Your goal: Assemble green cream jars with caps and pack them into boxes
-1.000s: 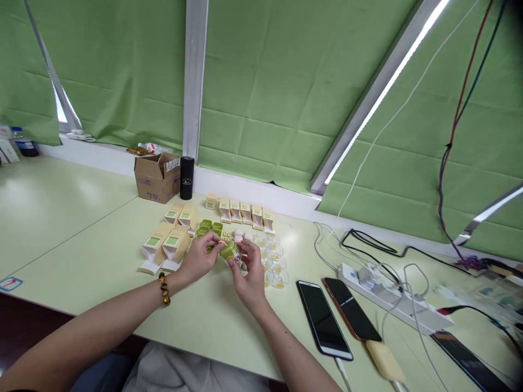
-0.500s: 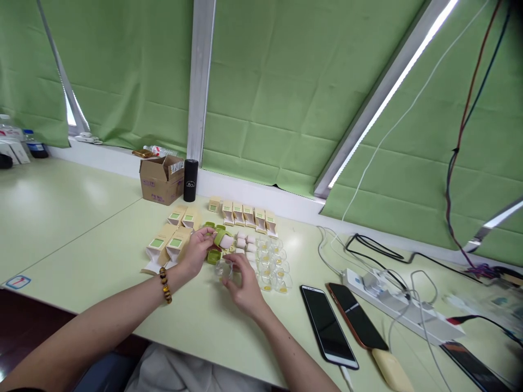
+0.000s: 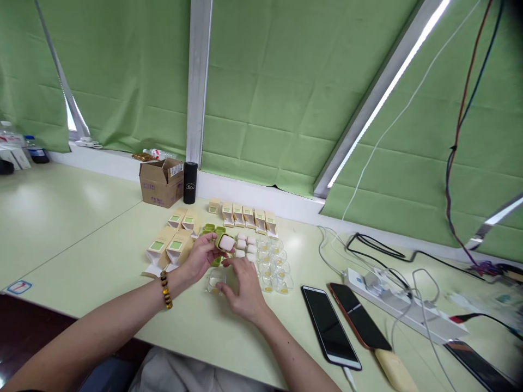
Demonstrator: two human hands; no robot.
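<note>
My left hand (image 3: 200,256) pinches a small green case (image 3: 219,240) with a pale pink rounded block (image 3: 226,243) set in its face, tilted towards me. Just below it, a clear plastic cover (image 3: 214,280) stands on the table. My right hand (image 3: 243,287) is beside that cover, fingers apart, the thumb at its right edge; whether the thumb touches it I cannot tell. More green cases (image 3: 209,228) lie behind my left hand, partly hidden. Several loose pale pink blocks (image 3: 241,245) and rows of clear covers with yellow marks (image 3: 267,267) lie to the right.
Opened small cartons (image 3: 178,246) stand on the left, with a row of more cartons (image 3: 249,214) at the back. Behind are a cardboard box (image 3: 160,185) and a black tumbler (image 3: 190,183). Phones (image 3: 330,326) and a cabled power strip (image 3: 400,306) occupy the right.
My left hand has turned the green case so the pink block faces me more. The clear cover that my right hand was holding now rests on the table, slightly lower and left.
</note>
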